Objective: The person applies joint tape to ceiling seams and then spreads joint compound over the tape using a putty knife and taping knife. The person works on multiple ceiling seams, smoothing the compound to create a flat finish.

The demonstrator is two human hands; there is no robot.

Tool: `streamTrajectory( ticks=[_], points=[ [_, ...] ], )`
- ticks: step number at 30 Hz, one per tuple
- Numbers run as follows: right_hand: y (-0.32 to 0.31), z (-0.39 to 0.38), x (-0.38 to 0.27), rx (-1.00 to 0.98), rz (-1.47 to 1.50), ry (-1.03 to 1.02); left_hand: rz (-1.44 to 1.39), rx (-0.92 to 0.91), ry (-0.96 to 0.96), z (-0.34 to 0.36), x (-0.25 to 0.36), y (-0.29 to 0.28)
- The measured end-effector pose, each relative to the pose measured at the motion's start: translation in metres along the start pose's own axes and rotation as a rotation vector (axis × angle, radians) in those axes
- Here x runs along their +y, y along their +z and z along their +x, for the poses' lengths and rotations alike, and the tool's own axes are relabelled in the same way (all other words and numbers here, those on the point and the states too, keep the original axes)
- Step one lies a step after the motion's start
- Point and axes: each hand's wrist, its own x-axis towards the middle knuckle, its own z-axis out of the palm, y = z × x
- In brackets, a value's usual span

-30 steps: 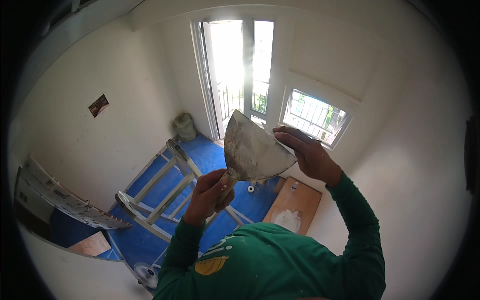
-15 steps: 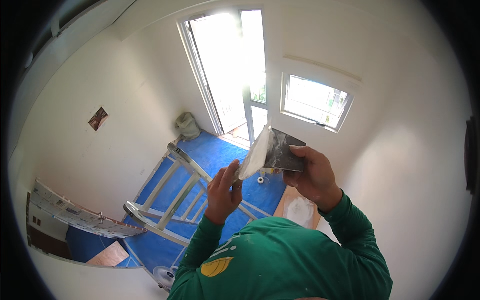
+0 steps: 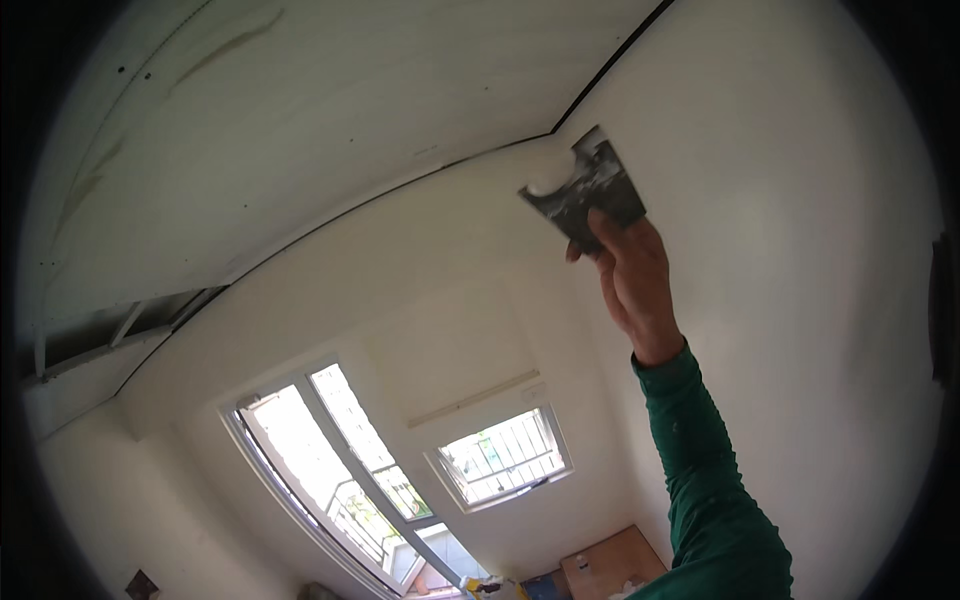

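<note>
My right hand (image 3: 632,275) is raised high, its fingers and thumb closed around the lower end of a flat, dark putty spreader (image 3: 598,200). White putty (image 3: 555,172) smears its face and sits along its upper edge, somewhat blurred. The spreader is tilted, close to the ceiling corner where the right wall (image 3: 770,200) meets the far wall. I cannot tell whether it touches either surface. My left hand is out of sight.
Overhead, the ceiling (image 3: 330,110) is edged by a dark gap, with an open section (image 3: 120,325) at the left. A tall glazed door (image 3: 330,450) and a small window (image 3: 505,455) fill part of the far wall. Below stands a brown board (image 3: 612,562).
My view has tilted up from the floor to the ceiling. My right hand has risen with the spreader toward the corner; my left hand has left the view along with the putty-covered tool.
</note>
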Motion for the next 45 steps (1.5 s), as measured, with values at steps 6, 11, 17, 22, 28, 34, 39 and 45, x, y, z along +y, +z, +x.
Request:
streamTrajectory(
  ticks=[6,11,17,22,28,34,39,45],
  points=[
    [-0.019,0.176,-0.098,0.346,-0.476,-0.620,-0.123,0.073,0.075,-0.010,-0.030,-0.008],
    [-0.027,0.254,-0.177,0.515,-0.827,-0.650,-0.139,0.074,0.108,-0.008,-0.032,0.000],
    [-0.010,0.273,-0.208,0.567,-0.977,-0.819,-0.140,0.062,0.113,-0.007,-0.029,0.006],
    [-0.004,0.294,-0.199,0.641,-0.994,-0.939,-0.109,0.079,0.112,-0.010,-0.030,0.006],
    [0.065,0.283,-0.162,0.682,-1.024,-0.939,-0.089,0.095,0.107,-0.012,-0.027,0.008],
    [0.074,0.234,-0.147,0.510,-0.957,-0.918,-0.084,0.069,0.127,-0.007,-0.027,0.008],
    [0.004,0.264,-0.197,0.710,-1.063,-0.778,-0.079,0.069,0.127,-0.003,-0.025,0.008],
    [0.004,0.314,-0.188,0.743,-1.186,-1.235,-0.067,0.057,0.138,0.002,-0.023,0.005]
  ],
)
